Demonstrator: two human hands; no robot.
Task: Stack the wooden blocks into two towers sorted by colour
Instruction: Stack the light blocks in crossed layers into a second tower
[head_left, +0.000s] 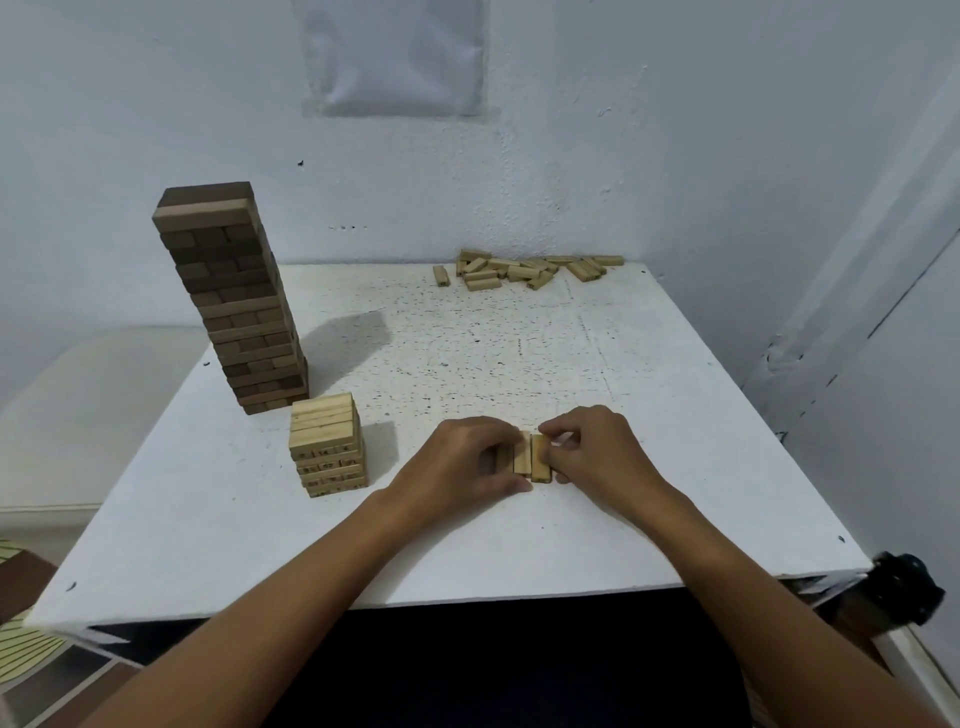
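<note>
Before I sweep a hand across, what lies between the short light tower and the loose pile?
In the head view, only bare table between the short light tower and loose pile.

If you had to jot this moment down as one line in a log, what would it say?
both hands pinch light blocks side by side on table | light tower short | dark tower tall | loose pile at far edge

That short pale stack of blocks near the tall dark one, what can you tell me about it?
The light tower is a short, squarish stack of pale, wood-looking blocks, several layers high, with each layer laid crosswise to the one below. Small dark numbers are printed on the block ends that face the camera. It stands upright on the white table, just in front of the much taller dark tower and close to it; whether they touch is unclear. Neither hand touches it.
</note>
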